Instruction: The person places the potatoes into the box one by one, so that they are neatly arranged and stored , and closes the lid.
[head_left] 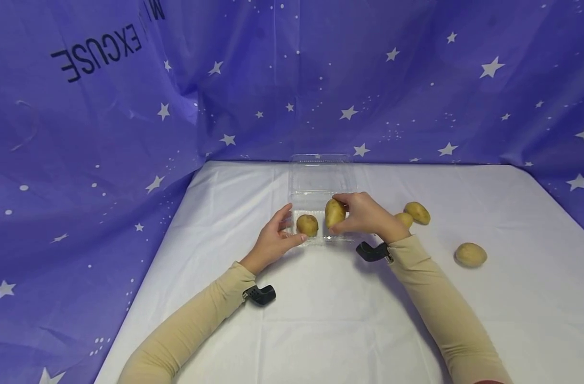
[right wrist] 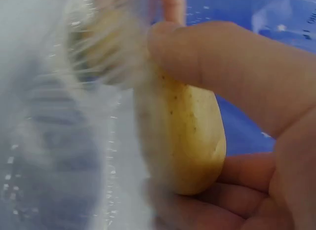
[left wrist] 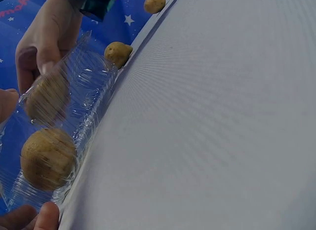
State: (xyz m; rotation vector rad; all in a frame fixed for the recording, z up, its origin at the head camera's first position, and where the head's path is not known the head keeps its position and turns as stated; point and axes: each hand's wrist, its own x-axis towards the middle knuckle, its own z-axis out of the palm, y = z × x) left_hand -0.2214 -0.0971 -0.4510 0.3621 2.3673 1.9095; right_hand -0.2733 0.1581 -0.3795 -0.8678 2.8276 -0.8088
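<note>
A clear plastic clamshell container (head_left: 316,239) lies on the white table with its lid (head_left: 320,173) raised at the back. One potato (head_left: 307,225) sits in the container's left part, also visible through the plastic in the left wrist view. My left hand (head_left: 274,240) grips the container's left end, thumb at the front edge and fingers behind. Between thumb and fingers my right hand (head_left: 364,214) holds a second potato (right wrist: 192,126), upright at the container's right part. Whether that potato touches the container's bottom, I cannot tell.
Right of the right hand lie two potatoes, one (head_left: 417,213) in full sight and one (head_left: 405,219) partly behind the wrist. Another potato (head_left: 471,255) rests farther right. A blue star-patterned cloth (head_left: 320,80) hangs behind and left of the table (head_left: 311,330).
</note>
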